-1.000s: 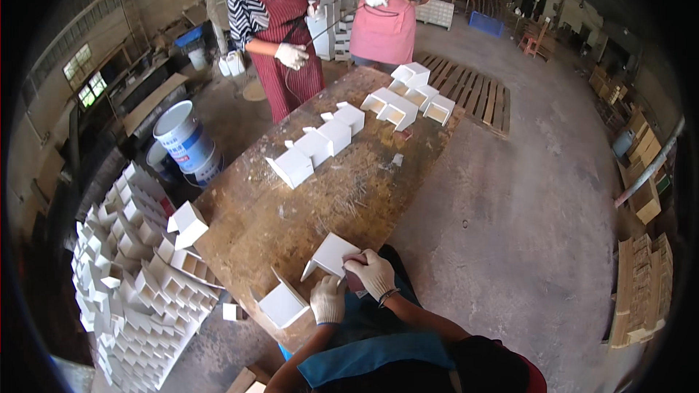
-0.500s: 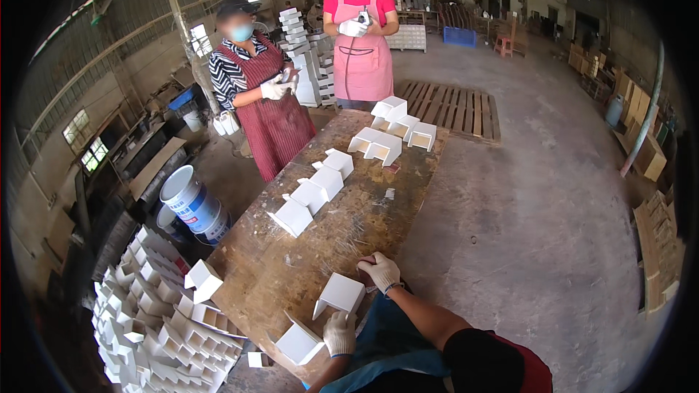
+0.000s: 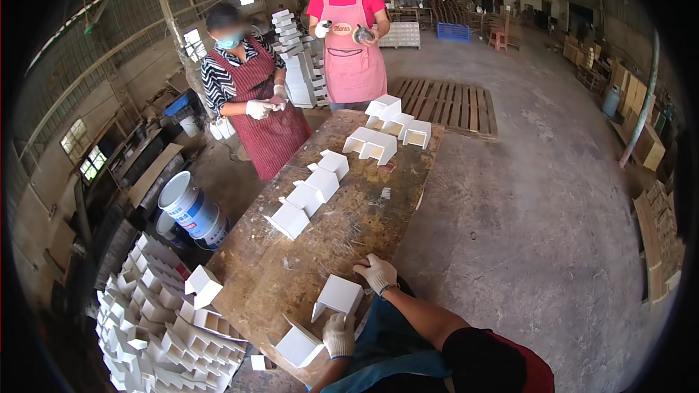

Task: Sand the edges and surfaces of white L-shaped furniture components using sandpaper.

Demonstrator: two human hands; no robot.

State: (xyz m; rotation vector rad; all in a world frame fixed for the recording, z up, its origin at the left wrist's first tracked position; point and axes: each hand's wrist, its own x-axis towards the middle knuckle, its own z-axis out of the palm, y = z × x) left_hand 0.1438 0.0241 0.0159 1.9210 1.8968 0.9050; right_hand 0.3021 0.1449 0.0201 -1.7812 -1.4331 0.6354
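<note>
A white open-sided box [image 3: 339, 295] lies at the near end of the worn wooden table [image 3: 291, 276]. My left hand [image 3: 338, 335], in a knitted glove, has its fingers curled at the box's near side and seems to grip its edge. My right hand [image 3: 378, 274], also gloved with bare fingertips, is closed at the table's right edge, just beyond the box. What lies under its fingers is hidden. Beside my left hand sits a second white box [image 3: 299, 345], its open side showing a thin upright panel.
White boxes stand in a row [image 3: 313, 188] mid-table and in a group [image 3: 386, 127] at the far end. Boxes are piled [image 3: 164, 320] left of the table near paint buckets [image 3: 191, 207]. Two co-workers [image 3: 251, 94] [image 3: 353, 44] stand beyond. A wooden pallet [image 3: 451, 108] lies behind.
My hands stay almost in place. The co-worker in pink has moved their hands apart, a rounded tool in one; the masked co-worker has turned and looks down at their hands. The view shifts slightly.
</note>
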